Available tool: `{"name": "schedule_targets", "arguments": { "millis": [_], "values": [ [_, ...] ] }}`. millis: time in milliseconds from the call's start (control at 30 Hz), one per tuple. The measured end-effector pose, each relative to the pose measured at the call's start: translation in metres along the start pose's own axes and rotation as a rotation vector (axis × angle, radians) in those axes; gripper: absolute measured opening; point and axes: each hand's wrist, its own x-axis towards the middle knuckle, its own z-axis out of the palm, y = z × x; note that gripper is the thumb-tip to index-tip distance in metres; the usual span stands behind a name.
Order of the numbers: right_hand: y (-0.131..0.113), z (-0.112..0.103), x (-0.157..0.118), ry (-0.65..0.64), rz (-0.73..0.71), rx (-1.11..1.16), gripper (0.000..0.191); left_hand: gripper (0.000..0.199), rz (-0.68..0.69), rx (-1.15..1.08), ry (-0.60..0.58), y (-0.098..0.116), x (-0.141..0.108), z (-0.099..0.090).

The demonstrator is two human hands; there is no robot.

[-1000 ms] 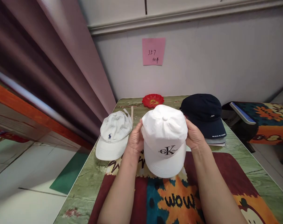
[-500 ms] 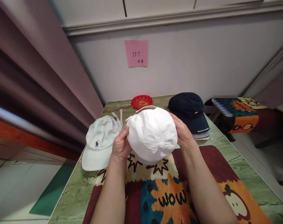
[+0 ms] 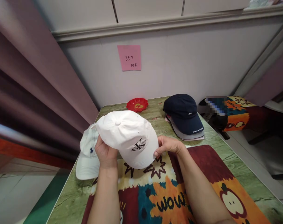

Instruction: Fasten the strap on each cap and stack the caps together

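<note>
A white baseball cap (image 3: pixel 132 133) with a black monogram on its front is held up over the patterned mat, its brim pointing down to the right. My left hand (image 3: pixel 106 154) grips it from the left, with the fingers partly hidden under the crown. On the brim's right edge my right hand (image 3: pixel 168 145) is closed, thumb on top and fingers beneath. A pale grey-white cap (image 3: pixel 87 163) with a small navy logo lies at the left, partly covered by the held cap. To the right sits a navy cap (image 3: pixel 183 109), stacked on a grey cap (image 3: pixel 186 135).
A red scalloped dish (image 3: pixel 137 105) stands at the back of the green wood-patterned table (image 3: pixel 66 199). The colourful mat (image 3: pixel 169 199) spreads across the front. Behind the table is a white wall with a pink note (image 3: pixel 129 58). A curtain (image 3: pixel 45 62) hangs at the left.
The white cap has been turned so its monogram and brim now show, and it has shifted left. My right hand has moved down from the crown's side to the brim.
</note>
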Motion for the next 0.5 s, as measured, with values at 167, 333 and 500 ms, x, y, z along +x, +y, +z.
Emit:
{"name": "schedule_targets", "arguments": {
  "millis": [167,333,500],
  "values": [
    [-0.008,0.004,0.005,0.246,-0.130,0.025,0.049,0.048,0.113,0.118,0.050,0.000,-0.001,0.003],
    [-0.028,0.003,-0.004,0.537,-0.438,0.112,0.043,0.051,0.162,0.179,0.083,-0.009,-0.012,0.008],
    [-0.057,0.007,-0.029,0.802,-0.738,0.181,0.038,0.044,0.088,0.204,-0.021,-0.016,-0.015,0.019]
  ]
}}
